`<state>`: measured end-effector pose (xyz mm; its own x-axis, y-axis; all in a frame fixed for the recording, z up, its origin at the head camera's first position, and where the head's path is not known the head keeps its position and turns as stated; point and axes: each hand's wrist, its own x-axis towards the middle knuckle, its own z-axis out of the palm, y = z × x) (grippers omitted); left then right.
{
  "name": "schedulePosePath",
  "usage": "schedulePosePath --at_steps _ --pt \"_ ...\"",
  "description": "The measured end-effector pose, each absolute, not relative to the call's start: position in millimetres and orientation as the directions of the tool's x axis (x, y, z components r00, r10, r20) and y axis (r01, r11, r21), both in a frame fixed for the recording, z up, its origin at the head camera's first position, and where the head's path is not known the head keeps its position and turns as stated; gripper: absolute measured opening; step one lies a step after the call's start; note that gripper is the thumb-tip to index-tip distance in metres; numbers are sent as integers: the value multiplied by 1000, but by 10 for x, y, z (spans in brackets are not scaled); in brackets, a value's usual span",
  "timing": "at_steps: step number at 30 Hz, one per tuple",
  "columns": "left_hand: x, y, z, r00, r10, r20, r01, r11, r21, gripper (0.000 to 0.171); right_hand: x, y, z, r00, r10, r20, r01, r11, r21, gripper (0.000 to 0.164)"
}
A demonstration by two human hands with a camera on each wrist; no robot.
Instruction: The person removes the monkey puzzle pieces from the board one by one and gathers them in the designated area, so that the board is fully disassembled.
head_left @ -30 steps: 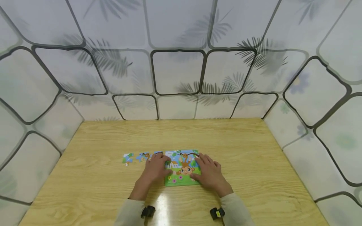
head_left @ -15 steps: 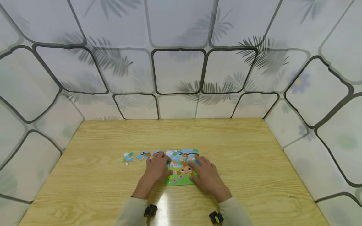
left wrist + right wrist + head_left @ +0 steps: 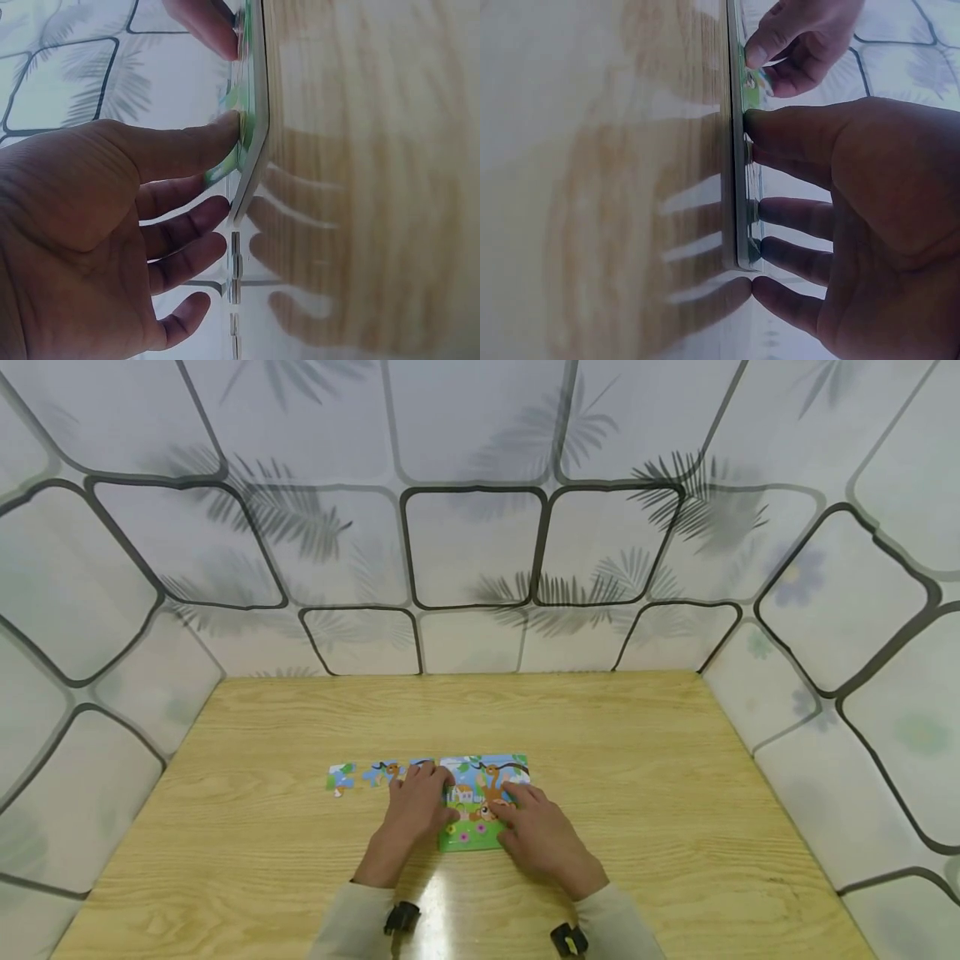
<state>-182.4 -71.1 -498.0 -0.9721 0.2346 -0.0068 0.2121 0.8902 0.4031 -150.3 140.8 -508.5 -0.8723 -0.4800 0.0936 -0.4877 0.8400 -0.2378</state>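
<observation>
A jigsaw puzzle board (image 3: 469, 842) with a cartoon monkey, a house and flowers lies flat on the wooden table. My left hand (image 3: 415, 806) is at its left edge. In the left wrist view the left thumb (image 3: 214, 139) touches the top face, and the other fingers are loosely bent beside the edge. Over the board's right part my right hand (image 3: 546, 837) rests its fingertips on the picture, covering some of the monkey. The right wrist view shows the right thumb (image 3: 791, 133) and other fingertips against the top surface, the little finger beyond the board's end.
Left of the board lie loose jigsaw pieces: a green and blue piece (image 3: 341, 777), a piece with the monkey's tail (image 3: 384, 773) and a piece (image 3: 422, 763) partly behind the left hand. Patterned cloth walls (image 3: 472, 552) enclose the table (image 3: 645, 735).
My right hand has slid left from the board's right edge onto the picture. The left hand has stayed almost still, and the board and loose pieces have kept their places.
</observation>
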Motion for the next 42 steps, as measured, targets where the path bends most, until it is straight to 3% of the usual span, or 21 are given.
schedulePosePath --at_steps 18,27,35,42 --pt "-1831 -781 -4988 -972 235 12 209 835 509 22 -1542 1401 -5104 -872 -481 90 -488 843 -227 38" --pt "-1834 -977 -4992 -985 173 11 137 739 659 34 -1523 1409 -5103 -877 -476 70 -477 845 -242 39" --pt "-1808 -1168 -4955 -989 146 -3 103 712 695 42 -1513 1426 -5115 -883 -464 64 -464 848 -258 40" --pt "-1775 -1375 -4950 -994 101 -47 39 713 700 36 -1506 1434 -5117 -884 -463 63 -462 843 -275 40"
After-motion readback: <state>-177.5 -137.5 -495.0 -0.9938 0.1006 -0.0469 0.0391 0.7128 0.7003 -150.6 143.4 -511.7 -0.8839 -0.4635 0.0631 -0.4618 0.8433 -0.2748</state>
